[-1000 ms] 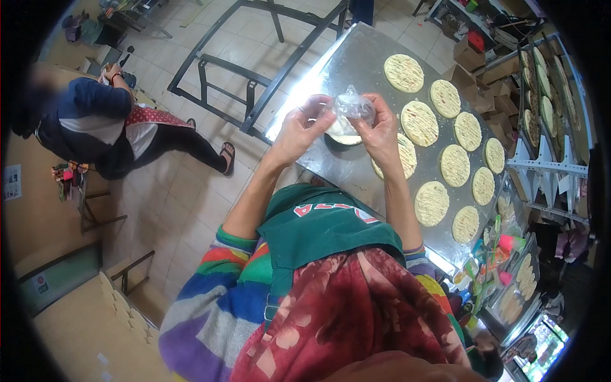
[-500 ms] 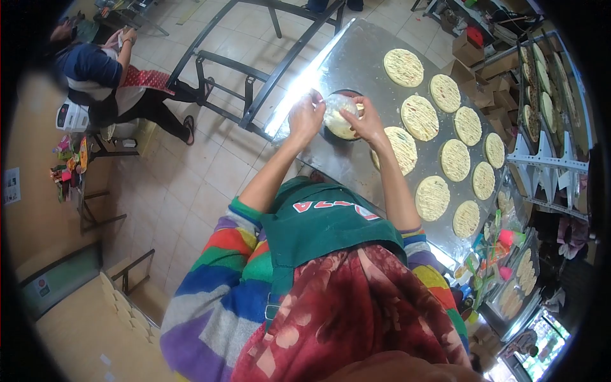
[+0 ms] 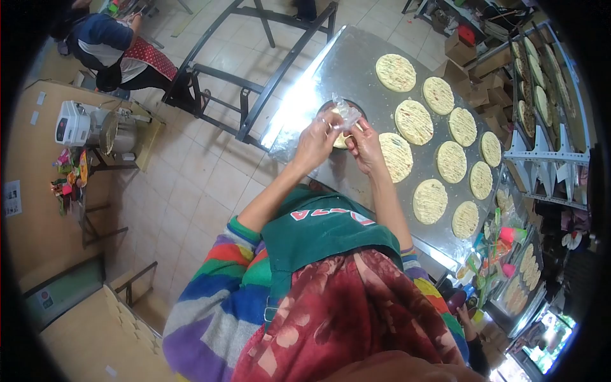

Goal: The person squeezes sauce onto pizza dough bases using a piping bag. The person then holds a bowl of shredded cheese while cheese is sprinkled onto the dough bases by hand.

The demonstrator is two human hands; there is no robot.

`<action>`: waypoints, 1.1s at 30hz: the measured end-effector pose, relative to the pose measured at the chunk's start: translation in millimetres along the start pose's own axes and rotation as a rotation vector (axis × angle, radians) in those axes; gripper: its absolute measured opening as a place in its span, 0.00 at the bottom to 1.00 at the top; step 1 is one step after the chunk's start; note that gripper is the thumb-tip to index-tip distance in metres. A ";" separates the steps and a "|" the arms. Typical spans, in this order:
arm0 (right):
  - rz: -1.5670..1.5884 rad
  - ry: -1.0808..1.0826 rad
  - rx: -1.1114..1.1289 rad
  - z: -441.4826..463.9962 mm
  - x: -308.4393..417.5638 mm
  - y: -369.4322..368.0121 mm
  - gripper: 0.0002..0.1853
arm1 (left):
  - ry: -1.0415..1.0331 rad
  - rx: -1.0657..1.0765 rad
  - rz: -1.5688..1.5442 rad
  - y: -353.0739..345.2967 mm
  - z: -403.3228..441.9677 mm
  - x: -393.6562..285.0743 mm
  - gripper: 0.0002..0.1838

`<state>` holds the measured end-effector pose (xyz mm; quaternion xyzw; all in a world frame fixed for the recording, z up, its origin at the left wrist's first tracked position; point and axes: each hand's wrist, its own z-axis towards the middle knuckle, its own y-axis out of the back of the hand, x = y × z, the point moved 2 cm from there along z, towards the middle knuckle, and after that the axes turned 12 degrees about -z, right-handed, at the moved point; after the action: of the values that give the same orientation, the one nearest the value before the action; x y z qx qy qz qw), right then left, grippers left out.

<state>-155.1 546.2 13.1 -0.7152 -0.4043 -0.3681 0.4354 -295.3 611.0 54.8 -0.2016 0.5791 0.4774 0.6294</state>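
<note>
A crumpled clear plastic bag (image 3: 347, 113) is pinched between my two hands above the near left part of the metal table. My left hand (image 3: 316, 141) grips it from the left, fingers bent and closed. From the right my right hand (image 3: 363, 146) closes on it with thumb and fingers. Behind the bag shows part of a dark round container (image 3: 326, 107). Something pale (image 3: 342, 139) is visible just below my fingers, largely covered; whether it is inside the bag cannot be told. To the right, several round flat breads (image 3: 394, 156) with pale drizzled topping lie on the metal tabletop (image 3: 353, 57).
A dark metal frame (image 3: 245, 95) stands on the tiled floor beyond the table. At the upper left is another person (image 3: 105, 38) in a red apron. A rack with trays (image 3: 547, 153) stands at the right, with cardboard boxes (image 3: 459, 49) near it.
My hands have drawn closer together, my right hand moving left and down. The bag's loose end now sticks up above my fingers. The other person has shifted up and left in view.
</note>
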 end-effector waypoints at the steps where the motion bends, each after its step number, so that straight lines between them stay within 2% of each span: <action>1: 0.170 0.044 0.049 4.4 -1.3 -0.9 0.11 | -0.023 0.012 0.008 -1.5 -4.8 -3.4 0.08; 2: 0.341 0.085 0.101 7.4 -2.7 -0.9 0.13 | -0.043 0.024 0.018 -3.2 -10.6 -5.1 0.08; 5: 0.440 0.133 -0.185 9.7 5.6 -13.4 0.17 | -0.018 0.013 -0.029 -8.6 -25.5 -7.3 0.07; 8: 0.485 0.130 -0.092 4.0 12.6 -26.3 0.24 | 0.014 -0.006 -0.066 -10.8 -31.9 -0.1 0.08; 10: 0.428 0.134 0.022 -0.3 15.3 -28.2 0.28 | -0.088 -0.043 -0.009 -7.4 -31.1 -4.5 0.09; 11: 0.392 0.164 -0.003 1.1 16.2 -28.1 0.28 | -0.138 -0.062 0.020 -5.4 -30.3 -7.9 0.09; 14: 0.269 0.221 -0.075 1.8 17.4 -32.4 0.26 | -0.087 -0.095 0.045 -3.1 -22.8 -27.0 0.09; 16: 0.154 0.214 -0.113 4.3 12.2 -31.4 0.24 | -0.175 -0.090 0.085 -10.0 -14.8 -24.0 0.08; 20: 0.220 0.163 -0.148 -1.5 26.9 -29.5 0.18 | -0.210 0.001 -0.034 -13.3 -12.5 -25.9 0.08; 23: 0.209 0.237 -0.279 0.9 26.9 -28.0 0.18 | -0.268 0.038 -0.055 -19.0 -22.0 -25.9 0.07; 30: 0.221 0.170 -0.115 -1.1 20.9 -18.7 0.34 | -0.202 0.001 -0.112 -23.8 -32.6 -16.0 0.08; 33: 0.255 0.120 -0.126 -15.7 34.8 -35.1 0.35 | -0.141 0.006 -0.116 -22.6 -37.8 -15.9 0.07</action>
<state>-175.4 551.0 60.6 -0.7632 -0.2594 -0.3767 0.4563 -294.7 564.3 53.3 -0.1988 0.5223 0.4514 0.6957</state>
